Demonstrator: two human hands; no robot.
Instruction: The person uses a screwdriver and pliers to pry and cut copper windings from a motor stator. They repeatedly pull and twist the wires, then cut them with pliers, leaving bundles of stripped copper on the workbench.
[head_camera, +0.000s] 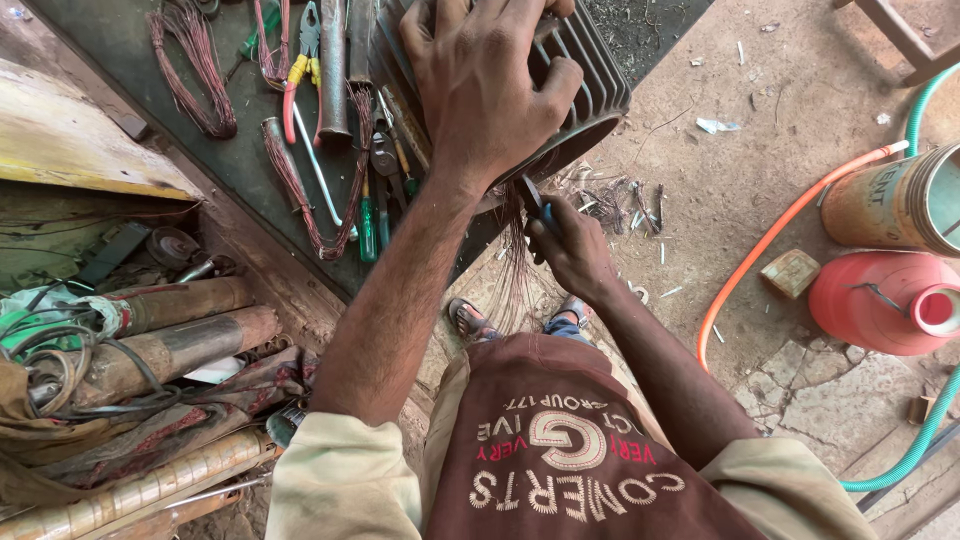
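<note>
**Cutting copper windings at the motor's open end**

Forearms reach down from the camera to a ribbed motor housing (585, 85) lying at the edge of a dark workbench (240, 170). Left hand (480, 90) is spread and clamped over the housing's top. Right hand (570, 245) is closed around a blue-handled cutter (537, 205) just under the open rim, where thin copper wires (512, 270) hang loose. Pliers and screwdrivers (375, 170) lie beside the housing. Judging by its overhang, the housing could roll if the grip slackens, and the cutter could slip towards the sandalled feet (470, 320) below.

Left hand (480, 95) spread, gripping, arm outstretched; right hand (570, 245) fisted below.
</note>
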